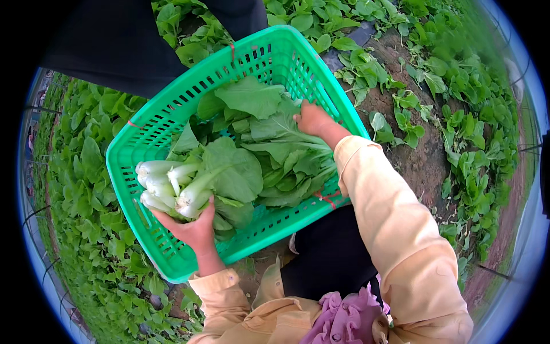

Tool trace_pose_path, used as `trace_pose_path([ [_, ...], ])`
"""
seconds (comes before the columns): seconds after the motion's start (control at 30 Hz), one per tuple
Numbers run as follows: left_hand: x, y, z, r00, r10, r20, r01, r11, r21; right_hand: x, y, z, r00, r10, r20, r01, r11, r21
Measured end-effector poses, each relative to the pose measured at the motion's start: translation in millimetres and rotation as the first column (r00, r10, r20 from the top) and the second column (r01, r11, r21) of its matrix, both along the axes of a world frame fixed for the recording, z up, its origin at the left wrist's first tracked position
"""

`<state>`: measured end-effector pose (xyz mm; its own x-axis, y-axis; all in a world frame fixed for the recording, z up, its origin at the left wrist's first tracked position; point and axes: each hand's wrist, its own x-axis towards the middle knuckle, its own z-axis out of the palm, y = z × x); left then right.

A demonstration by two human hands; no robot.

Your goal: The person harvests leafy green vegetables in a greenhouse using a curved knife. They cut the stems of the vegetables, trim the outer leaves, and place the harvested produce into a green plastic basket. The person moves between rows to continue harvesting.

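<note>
A green perforated plastic basket (240, 257) lies tilted before me, holding leafy greens (283, 150) with their stems towards the right. At the basket's left end my left hand (195, 228) grips a bunch of leafy greens (189, 193) from below, its cut white stem ends facing left and its leaves to the right. My right hand (313, 118) is inside the basket near the right wall, at the stems of the greens there. Its fingers are partly hidden, and whether they grip a stem cannot be told. Red ties (328, 198) are knotted on the basket's rim.
Dark cloth, apparently a person's clothing (124, 47), adjoins the basket's upper left side. Dense rows of leafy plants (90, 172) grow at the left and more plants (464, 112) at the right, beside bare brown soil (423, 167). Thin hoops and pale sheeting curve along both outer edges.
</note>
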<state>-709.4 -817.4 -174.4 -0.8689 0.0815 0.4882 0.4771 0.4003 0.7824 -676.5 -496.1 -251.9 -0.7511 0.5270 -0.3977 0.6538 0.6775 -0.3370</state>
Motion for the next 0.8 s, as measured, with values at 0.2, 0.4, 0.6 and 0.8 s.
trace_pose_path([
  [0.2,-5,4,-8,1.000,-0.026,0.001,0.025,0.993,-0.113,7,-29,-32,0.830,0.522,0.197,-0.517,0.852,-0.084],
  [0.4,7,11,-5,0.988,-0.152,0.026,0.153,0.945,-0.289,52,-72,-19,0.325,0.830,0.453,-0.939,0.342,0.047],
  [0.6,5,39,-1,0.947,-0.266,0.180,0.310,0.905,-0.291,14,-39,-2,0.576,0.794,0.194,-0.744,0.608,-0.278],
  [0.8,-5,38,-9,0.978,-0.154,0.141,0.174,0.975,-0.139,-37,2,-8,0.976,0.006,-0.219,-0.066,0.961,-0.269],
])
